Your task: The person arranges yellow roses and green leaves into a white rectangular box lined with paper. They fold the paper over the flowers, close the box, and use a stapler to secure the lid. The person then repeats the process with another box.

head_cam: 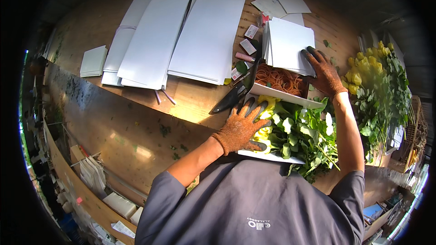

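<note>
My left hand (243,126), in an orange knit glove with dark fingertips, lies spread over the heads of yellow roses (267,132). These roses rest on a white sheet (286,158) close to my body, their leafy stems pointing right. My right hand (323,71), gloved alike, touches the right edge of a stack of white cards (291,42); whether it grips one I cannot tell. Below the cards, an open box holds a tangle of orange rubber bands (279,80). A black-bladed knife (228,101) lies left of the box.
Large white cardboard sheets (211,30) cover the table's far left part. Small boxes (248,46) and a pink cylinder (244,57) lie beside the card stack. More yellow roses (368,71) stand at the right, near a wicker basket (410,136). A small card stack (92,62) sits far left.
</note>
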A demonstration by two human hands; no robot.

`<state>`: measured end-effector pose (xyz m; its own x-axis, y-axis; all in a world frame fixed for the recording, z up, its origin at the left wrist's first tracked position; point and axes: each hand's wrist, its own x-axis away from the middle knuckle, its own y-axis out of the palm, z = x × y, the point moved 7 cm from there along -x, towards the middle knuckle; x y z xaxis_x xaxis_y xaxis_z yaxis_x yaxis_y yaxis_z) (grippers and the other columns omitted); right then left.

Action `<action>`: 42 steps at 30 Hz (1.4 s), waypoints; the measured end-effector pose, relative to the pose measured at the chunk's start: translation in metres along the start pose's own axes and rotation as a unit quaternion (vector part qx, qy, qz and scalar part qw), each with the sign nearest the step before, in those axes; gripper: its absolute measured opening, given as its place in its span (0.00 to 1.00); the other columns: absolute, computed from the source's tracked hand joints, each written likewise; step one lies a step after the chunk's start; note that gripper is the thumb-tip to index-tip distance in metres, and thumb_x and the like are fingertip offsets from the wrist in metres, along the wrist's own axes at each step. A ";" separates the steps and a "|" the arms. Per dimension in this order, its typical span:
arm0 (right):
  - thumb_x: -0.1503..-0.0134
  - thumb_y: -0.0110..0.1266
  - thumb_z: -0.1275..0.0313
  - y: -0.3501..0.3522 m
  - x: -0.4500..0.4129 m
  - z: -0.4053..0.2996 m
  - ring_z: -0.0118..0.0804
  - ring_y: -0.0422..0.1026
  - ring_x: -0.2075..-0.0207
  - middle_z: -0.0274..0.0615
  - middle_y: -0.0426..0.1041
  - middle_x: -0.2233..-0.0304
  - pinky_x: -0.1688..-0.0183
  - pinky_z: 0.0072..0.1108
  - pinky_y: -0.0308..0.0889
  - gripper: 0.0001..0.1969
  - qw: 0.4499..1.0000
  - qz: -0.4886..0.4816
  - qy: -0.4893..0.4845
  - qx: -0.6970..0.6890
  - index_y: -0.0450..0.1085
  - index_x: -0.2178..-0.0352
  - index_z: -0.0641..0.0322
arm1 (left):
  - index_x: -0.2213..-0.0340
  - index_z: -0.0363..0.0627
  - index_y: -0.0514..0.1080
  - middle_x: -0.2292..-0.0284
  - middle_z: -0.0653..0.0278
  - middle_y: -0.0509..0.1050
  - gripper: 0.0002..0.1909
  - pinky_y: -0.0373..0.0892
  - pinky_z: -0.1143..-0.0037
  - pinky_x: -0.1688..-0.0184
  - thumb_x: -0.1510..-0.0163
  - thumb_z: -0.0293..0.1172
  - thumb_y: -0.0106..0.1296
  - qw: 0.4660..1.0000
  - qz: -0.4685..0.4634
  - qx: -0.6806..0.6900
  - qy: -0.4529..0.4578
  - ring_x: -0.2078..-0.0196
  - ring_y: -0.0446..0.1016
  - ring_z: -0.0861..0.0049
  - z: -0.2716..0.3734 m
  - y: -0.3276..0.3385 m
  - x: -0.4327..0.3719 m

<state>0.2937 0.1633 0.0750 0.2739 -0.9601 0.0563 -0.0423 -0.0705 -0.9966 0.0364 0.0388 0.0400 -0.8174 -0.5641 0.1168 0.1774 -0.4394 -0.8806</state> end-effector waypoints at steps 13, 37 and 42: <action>0.42 0.55 0.78 -0.117 0.122 -0.030 0.24 0.73 0.67 0.37 0.77 0.61 0.67 0.17 0.71 0.23 0.743 0.263 0.087 -0.610 0.65 0.44 0.59 | 0.41 0.61 0.60 0.37 0.45 0.49 0.48 0.47 0.44 0.38 0.62 0.60 0.64 0.993 -0.080 0.081 -0.034 0.34 0.44 0.44 -0.014 0.026 0.000; 0.49 0.61 0.56 0.014 0.123 -0.101 0.58 0.72 0.64 0.56 0.71 0.70 0.60 0.40 0.69 0.26 0.973 -0.039 0.074 -0.217 0.69 0.49 0.46 | 0.43 0.42 0.62 0.42 0.45 0.61 0.45 0.64 0.60 0.45 0.59 0.51 0.66 0.986 -0.060 -0.157 -0.016 0.39 0.58 0.51 0.075 -0.019 -0.024; 0.47 0.58 0.58 -0.018 0.113 -0.114 0.51 0.76 0.63 0.49 0.78 0.67 0.60 0.39 0.71 0.22 0.973 -0.189 0.007 -0.135 0.72 0.52 0.51 | 0.43 0.45 0.62 0.41 0.48 0.60 0.46 0.66 0.60 0.48 0.60 0.51 0.66 0.983 -0.075 -0.166 -0.020 0.38 0.57 0.54 0.069 -0.004 -0.024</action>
<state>0.2155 0.0254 0.1057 0.3058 -0.8553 0.4181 -0.1922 -0.4856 -0.8528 0.0936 0.0058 0.0724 -0.7974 -0.5405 0.2684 -0.1375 -0.2704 -0.9529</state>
